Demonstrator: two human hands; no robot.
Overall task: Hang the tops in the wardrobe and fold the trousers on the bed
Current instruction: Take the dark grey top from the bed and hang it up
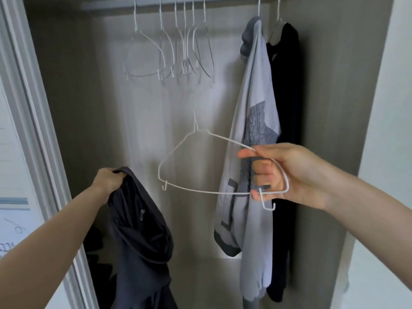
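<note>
The person stood at the open wardrobe [334,108]. The right hand [276,175] gripped one end of a white wire hanger [189,148], fingers curled round its frame, holding it level in front of the back wall. The left hand [109,179] clutched a dark top [138,241] by its upper edge, the cloth hanging down. On the rail [156,5] hung empty hangers [174,52], and to the right a light grey top [256,130] beside a black top [285,85].

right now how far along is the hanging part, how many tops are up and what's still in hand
Done: two tops hang on the rail at the right, a light grey top and a black top.
In hand: the left hand grips a dark top; the right hand holds a white hanger.
Left: hanging it among the empty hangers. No trousers or bed in view.
</note>
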